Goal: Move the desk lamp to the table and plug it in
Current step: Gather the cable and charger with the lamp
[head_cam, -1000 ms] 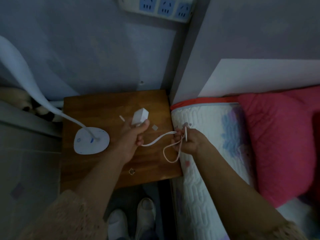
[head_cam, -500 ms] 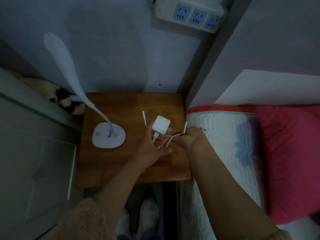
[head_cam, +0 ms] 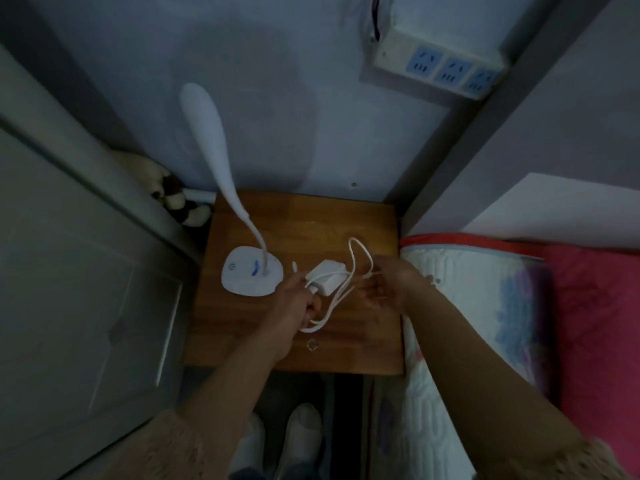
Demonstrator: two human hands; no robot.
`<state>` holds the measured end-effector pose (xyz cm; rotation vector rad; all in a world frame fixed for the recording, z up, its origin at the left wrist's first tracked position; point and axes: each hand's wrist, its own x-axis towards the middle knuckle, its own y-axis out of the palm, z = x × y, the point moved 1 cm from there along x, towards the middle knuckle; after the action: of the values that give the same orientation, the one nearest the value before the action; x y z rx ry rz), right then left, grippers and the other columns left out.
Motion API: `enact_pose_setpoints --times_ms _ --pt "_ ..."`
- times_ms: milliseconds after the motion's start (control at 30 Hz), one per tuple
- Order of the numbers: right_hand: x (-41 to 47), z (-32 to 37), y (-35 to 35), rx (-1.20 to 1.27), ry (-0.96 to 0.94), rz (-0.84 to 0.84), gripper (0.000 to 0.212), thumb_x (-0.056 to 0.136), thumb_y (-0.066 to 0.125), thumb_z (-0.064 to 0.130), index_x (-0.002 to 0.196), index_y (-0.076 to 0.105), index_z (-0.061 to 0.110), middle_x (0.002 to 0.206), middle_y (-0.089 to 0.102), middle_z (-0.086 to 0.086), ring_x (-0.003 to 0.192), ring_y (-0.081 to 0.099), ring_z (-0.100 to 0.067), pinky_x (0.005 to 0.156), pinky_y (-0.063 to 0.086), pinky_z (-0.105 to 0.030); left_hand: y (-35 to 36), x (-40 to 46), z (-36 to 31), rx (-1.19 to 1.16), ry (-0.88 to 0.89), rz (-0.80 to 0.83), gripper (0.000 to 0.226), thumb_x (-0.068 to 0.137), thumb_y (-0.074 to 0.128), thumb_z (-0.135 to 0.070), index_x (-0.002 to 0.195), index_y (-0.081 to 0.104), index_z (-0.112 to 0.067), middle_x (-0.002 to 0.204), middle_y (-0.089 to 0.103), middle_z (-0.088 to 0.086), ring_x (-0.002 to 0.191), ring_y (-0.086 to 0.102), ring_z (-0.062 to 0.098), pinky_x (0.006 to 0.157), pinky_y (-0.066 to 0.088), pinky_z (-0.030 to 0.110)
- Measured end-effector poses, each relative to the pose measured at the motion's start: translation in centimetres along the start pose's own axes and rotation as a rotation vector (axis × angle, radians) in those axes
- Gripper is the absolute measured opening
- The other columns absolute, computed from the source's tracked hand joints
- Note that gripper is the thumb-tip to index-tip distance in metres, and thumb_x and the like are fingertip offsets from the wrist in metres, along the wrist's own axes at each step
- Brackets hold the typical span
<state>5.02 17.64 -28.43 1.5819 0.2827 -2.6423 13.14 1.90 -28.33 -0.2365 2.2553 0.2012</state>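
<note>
Since half a second earlier, the right hand (head_cam: 388, 287) had opened and drawn apart from the left hand (head_cam: 294, 301), letting the white cable (head_cam: 360, 251) loop out across the wooden table (head_cam: 311, 220). Its fingers were spread with the cable draped over them, while the left hand was closed around the white adapter (head_cam: 327, 276) just beside the desk lamp (head_cam: 251, 275). With the lamp already standing on the table, plugging into the power strip (head_cam: 440, 65) on the wall well above it seemingly remained.
</note>
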Motion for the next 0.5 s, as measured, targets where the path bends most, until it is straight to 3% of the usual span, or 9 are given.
enact_pose_setpoints --times_ms 167,300,367,433,467,500 --pt "0.3 0.6 2.0 -0.274 -0.142 -0.127 0.024 0.09 0.053 0.019 0.068 0.056 0.012 0.068 0.056 -0.008 0.055 0.052 -0.018 0.051 0.044 -0.027 -3.9 -2.3 0.1 -0.054 -0.085 -0.02 0.05 0.081 0.031 0.007 0.122 0.055 -0.011 0.056 0.046 0.003 0.037 0.029 0.008 0.03 0.021 0.015" --pt "-1.6 1.5 5.6 -0.361 -0.398 0.012 0.019 0.087 0.054 0.001 0.08 0.065 0.015 0.07 0.057 0.005 0.054 0.054 -0.001 0.046 0.048 -0.011 -7.5 -5.0 1.5 -0.15 -0.107 -0.078 0.049 0.08 0.031 0.009 0.121 0.055 -0.006 0.055 0.043 0.003 0.033 0.026 0.006 0.027 0.019 0.013" --pt "-2.2 2.1 8.1 -0.506 -0.598 0.118 0.027 0.086 0.051 -0.009 0.104 0.066 0.005 0.09 0.062 0.002 0.072 0.059 0.002 0.062 0.048 -0.001 -9.4 -5.6 2.1 -0.202 -0.109 -0.153 0.05 0.081 0.031 0.008 0.121 0.055 -0.008 0.056 0.042 0.005 0.033 0.025 0.007 0.027 0.018 0.013" --pt "-2.7 2.6 10.6 -0.673 -0.718 0.231 0.033 0.087 0.049 -0.01 0.109 0.064 0.01 0.107 0.062 -0.001 0.095 0.058 -0.011 0.087 0.047 -0.013 -11.0 -5.9 2.2 -0.236 -0.105 -0.23 0.055 0.082 0.029 0.007 0.125 0.052 -0.017 0.056 0.042 0.005 0.032 0.025 0.007 0.027 0.017 0.014" --pt "-2.9 2.8 11.7 -0.71 -0.722 0.285 0.033 0.088 0.049 -0.008 0.101 0.063 0.018 0.104 0.061 0.001 0.096 0.057 -0.015 0.088 0.047 -0.019 -11.8 -5.9 2.2 -0.243 -0.098 -0.26 0.055 0.083 0.029 0.007 0.127 0.051 -0.018 0.056 0.041 0.005 0.03 0.024 0.006 0.027 0.016 0.014" --pt "-3.0 2.8 12.7 -0.718 -0.692 0.34 0.036 0.089 0.049 -0.007 0.092 0.059 0.027 0.095 0.059 0.006 0.089 0.056 -0.012 0.081 0.048 -0.014 -12.6 -5.9 2.1 -0.243 -0.088 -0.286 0.054 0.083 0.029 0.007 0.126 0.051 -0.017 0.055 0.042 0.005 0.028 0.024 0.005 0.028 0.016 0.014"
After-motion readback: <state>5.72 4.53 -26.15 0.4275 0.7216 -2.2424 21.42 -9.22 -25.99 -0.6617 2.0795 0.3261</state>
